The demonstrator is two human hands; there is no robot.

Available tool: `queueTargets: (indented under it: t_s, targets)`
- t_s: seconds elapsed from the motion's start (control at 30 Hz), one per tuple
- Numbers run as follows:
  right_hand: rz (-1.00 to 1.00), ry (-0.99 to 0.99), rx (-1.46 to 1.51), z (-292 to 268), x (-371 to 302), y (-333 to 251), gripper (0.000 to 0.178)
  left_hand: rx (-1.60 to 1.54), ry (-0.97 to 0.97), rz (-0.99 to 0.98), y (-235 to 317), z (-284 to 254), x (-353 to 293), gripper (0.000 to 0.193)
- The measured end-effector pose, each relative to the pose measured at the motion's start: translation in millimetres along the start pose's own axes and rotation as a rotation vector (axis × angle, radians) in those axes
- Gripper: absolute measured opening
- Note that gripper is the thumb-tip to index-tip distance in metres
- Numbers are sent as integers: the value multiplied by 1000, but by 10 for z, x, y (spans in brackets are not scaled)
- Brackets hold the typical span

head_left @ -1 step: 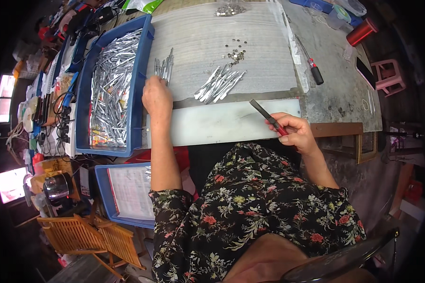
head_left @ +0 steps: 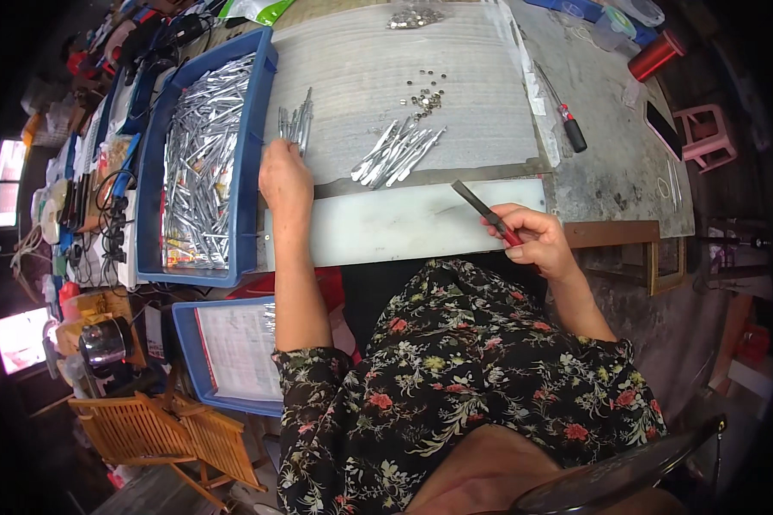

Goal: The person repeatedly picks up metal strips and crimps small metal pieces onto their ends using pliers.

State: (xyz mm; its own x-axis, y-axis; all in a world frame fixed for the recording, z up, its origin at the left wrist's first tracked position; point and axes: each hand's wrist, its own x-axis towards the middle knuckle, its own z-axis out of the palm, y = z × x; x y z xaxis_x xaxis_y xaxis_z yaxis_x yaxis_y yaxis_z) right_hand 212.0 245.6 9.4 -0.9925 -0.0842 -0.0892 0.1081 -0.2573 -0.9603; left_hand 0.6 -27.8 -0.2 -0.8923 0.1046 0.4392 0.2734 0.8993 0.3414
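My left hand [head_left: 286,176] is at the left of the work surface, its fingers closed at the near end of a small bunch of thin silvery metal strips [head_left: 297,120]. The fingertips are partly hidden behind the hand. In my right hand [head_left: 537,236] is a red-handled tool [head_left: 481,206] with a long, dark, flat head that points up and left over a white board [head_left: 378,223]. A fanned pile of metal strips [head_left: 397,156] lies between the hands, with several small round metal pieces [head_left: 425,103] just beyond it.
A deep blue tray [head_left: 262,112] full of metal strips stands left of my left arm. Below it sits another blue tray [head_left: 199,378]. A screwdriver [head_left: 571,129], a phone [head_left: 663,130] and a red spool [head_left: 659,57] lie to the right. At the back is a bag of metal pieces [head_left: 415,17].
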Motion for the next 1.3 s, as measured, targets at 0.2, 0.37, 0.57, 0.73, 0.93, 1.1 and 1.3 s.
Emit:
queueTargets:
  t_s: [0.2,0.37,0.57,0.73,0.93,1.1,1.3]
  targets:
    - [-17,-18,-30,17,15,-47,26,-959,-187,-329,395,-155,-258,12]
    - [-33,-21,-116,55,3,-63,25,-1490,-333,-350,618,-74,-536,10]
    - [-109,-14,-248,86,-12,-94,25,-1542,-446,-452,844,-194,-737,20]
    - [-136,-15,-353,111,-4,-119,25,-1720,-559,-474,983,-267,-843,21]
    - [-162,-23,-420,125,-7,-117,25,-1636,-599,-440,1054,-244,-928,23]
    - [-148,-19,-425,144,-18,-138,25,-1569,-562,-418,1090,-255,-964,21]
    - [-133,-17,-441,158,-17,-147,23,-1510,-547,-402,1086,-272,-987,20]
